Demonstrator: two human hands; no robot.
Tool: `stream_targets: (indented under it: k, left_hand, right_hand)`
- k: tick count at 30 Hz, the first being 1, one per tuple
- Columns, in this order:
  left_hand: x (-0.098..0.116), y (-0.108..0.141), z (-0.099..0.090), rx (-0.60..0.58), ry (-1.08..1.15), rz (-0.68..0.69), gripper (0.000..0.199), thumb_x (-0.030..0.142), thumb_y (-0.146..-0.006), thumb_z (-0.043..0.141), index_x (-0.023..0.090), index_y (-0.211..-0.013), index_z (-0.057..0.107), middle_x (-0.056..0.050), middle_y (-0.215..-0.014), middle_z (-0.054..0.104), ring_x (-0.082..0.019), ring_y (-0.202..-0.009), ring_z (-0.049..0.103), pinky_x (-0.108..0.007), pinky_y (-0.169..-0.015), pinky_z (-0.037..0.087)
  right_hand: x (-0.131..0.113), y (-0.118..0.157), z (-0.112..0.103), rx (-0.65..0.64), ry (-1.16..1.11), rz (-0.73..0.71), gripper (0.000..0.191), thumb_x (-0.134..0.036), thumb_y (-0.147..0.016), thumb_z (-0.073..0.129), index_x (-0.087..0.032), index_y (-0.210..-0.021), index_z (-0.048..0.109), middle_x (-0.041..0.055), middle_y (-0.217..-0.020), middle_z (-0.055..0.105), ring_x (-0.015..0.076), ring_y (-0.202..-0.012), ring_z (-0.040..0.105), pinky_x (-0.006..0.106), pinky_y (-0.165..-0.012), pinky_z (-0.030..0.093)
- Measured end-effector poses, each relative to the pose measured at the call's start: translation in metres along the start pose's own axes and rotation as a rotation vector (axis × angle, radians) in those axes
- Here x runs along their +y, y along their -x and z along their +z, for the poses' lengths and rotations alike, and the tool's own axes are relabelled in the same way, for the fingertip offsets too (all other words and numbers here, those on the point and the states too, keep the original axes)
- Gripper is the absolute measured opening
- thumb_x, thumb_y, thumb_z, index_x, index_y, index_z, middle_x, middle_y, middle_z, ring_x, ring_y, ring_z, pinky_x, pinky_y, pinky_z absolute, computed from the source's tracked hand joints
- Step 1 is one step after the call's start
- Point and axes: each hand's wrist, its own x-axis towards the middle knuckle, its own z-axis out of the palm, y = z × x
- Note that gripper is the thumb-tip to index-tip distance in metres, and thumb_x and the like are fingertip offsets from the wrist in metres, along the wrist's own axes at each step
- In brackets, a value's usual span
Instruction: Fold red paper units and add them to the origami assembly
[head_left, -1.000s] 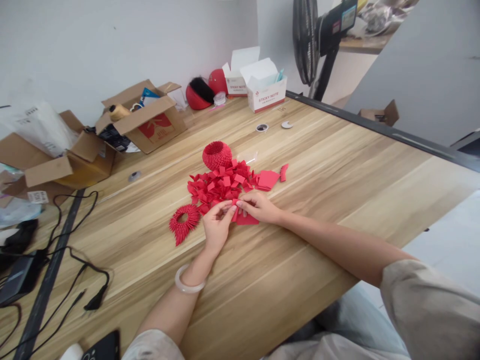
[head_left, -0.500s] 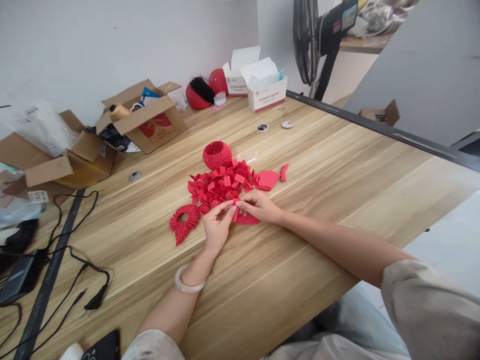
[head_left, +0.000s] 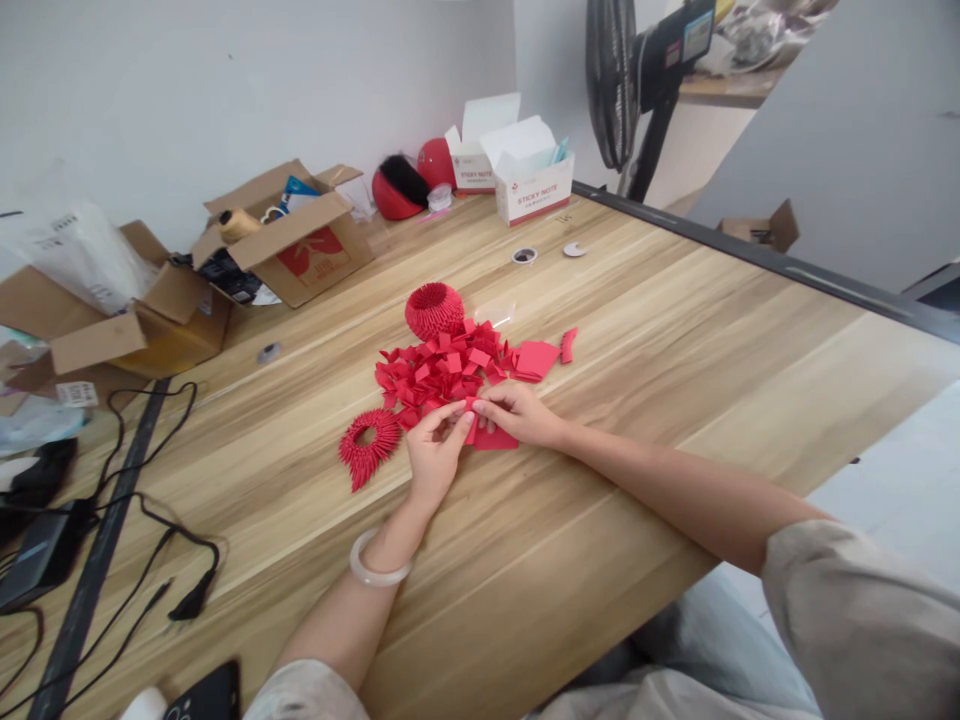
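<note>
My left hand (head_left: 436,448) and my right hand (head_left: 521,412) meet at the near edge of a pile of small folded red paper pieces (head_left: 442,368). Between their fingertips both pinch one red paper piece (head_left: 471,425). Under my right hand a flat red sheet (head_left: 496,439) lies on the table. Left of my left hand is a red ring of folded pieces (head_left: 369,447) with a pointed tail. Behind the pile stands a round red bowl of folded paper (head_left: 434,311). A stack of red squares (head_left: 535,360) lies right of the pile.
Open cardboard boxes (head_left: 315,250) stand at the back left of the wooden table (head_left: 675,400). White sticky note boxes (head_left: 534,190) are at the back. Black cables (head_left: 191,540) run along the left. A black phone (head_left: 206,692) lies at the near left. A fan (head_left: 611,85) stands behind.
</note>
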Motion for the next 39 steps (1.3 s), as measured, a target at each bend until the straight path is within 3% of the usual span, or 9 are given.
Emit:
stream_targets:
  k: [13,20,39]
  left_hand:
    - [0.0018,0.0000,0.0010,0.024,-0.023,0.013,0.022,0.028,-0.068,0.071,0.014,-0.085,0.072,-0.007,-0.080,0.072,-0.013,-0.069,0.065,-0.025,-0.067,0.053]
    - [0.0006,0.0003,0.0001,0.052,-0.049,-0.003,0.023,0.029,-0.069,0.070,0.013,-0.086,0.071,-0.007,-0.080,0.072,-0.013,-0.067,0.063,-0.023,-0.065,0.051]
    - [0.0027,0.0004,0.0008,0.035,-0.014,0.005,0.022,0.030,-0.069,0.070,0.013,-0.083,0.071,-0.007,-0.078,0.072,-0.013,-0.066,0.065,-0.024,-0.064,0.053]
  right_hand:
    - [-0.0014,-0.0002,-0.0005,-0.008,-0.020,0.003,0.043,-0.047,-0.086,0.047,-0.013,-0.061,0.057,0.0022,-0.056,0.060,0.0089,-0.053,0.053,0.020,-0.055,0.042]
    - [-0.0006,0.0003,0.0012,-0.004,-0.151,0.028,0.035,-0.046,-0.082,0.054,-0.013,-0.071,0.056,0.0009,-0.061,0.060,0.0087,-0.054,0.054,0.020,-0.054,0.043]
    - [-0.0009,-0.0002,-0.0002,0.019,-0.159,0.012,0.036,-0.045,-0.080,0.058,-0.012,-0.064,0.058,0.0009,-0.058,0.059,0.0087,-0.054,0.053,0.020,-0.055,0.042]
